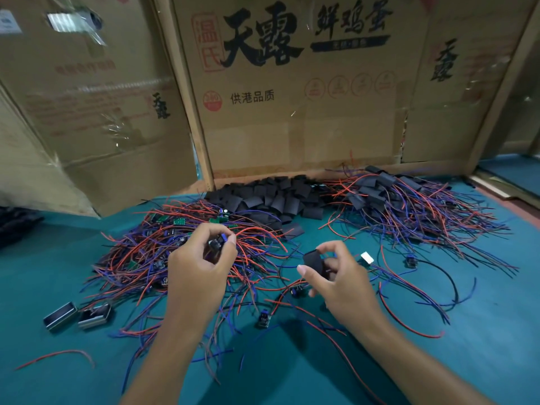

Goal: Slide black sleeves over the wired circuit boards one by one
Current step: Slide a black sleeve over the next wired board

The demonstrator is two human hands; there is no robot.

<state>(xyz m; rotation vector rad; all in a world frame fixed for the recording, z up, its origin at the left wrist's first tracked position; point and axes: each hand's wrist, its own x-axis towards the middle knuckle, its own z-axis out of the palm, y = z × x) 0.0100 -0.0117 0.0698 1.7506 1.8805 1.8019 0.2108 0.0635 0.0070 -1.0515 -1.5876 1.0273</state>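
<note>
A soft, matte black sleeve (314, 263), slightly curved, is pinched between the thumb and curled fingers of the right hand (340, 280). Just left, the left hand (198, 266) pinches a small wired circuit board (217, 242) at its fingertips. Both hover over the green bench (482, 331), near tangled red and blue wires (140, 258), with a heap of flat black sleeves (271, 197) farther back.

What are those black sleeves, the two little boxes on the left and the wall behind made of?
The black sleeves look like thin matt plastic or rubber tubing: flat, dull, softly curled. The two little boxes seem to be metal, with bright silvery edges that catch the light. The wall behind is brown cardboard, printed and partly taped.
</note>
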